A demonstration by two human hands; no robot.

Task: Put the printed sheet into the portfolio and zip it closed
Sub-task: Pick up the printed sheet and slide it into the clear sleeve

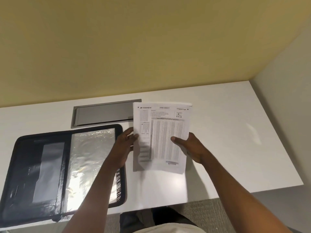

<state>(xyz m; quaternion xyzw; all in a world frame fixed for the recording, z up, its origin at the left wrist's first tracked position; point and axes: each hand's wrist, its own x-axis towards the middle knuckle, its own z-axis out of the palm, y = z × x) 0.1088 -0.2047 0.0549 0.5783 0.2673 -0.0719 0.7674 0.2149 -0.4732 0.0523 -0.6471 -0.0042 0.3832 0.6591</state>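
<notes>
The printed sheet [161, 137], white with dense grey tables, is held up above the white desk, right of the portfolio. My left hand [125, 147] grips its left edge, thumb on the front. My right hand [188, 147] grips its right edge, thumb pressed on the print. The black zip portfolio [40, 172] lies open flat at the left of the desk, with dark pockets on its left half and shiny clear sleeves [90, 162] on its right half. My left forearm crosses over the portfolio's lower right corner.
A grey metal cable hatch [102, 115] is set into the desk [235, 132] behind the portfolio, partly hidden by the sheet. A yellow wall runs along the desk's back edge and a pale wall along its right. Grey carpet shows below the front edge.
</notes>
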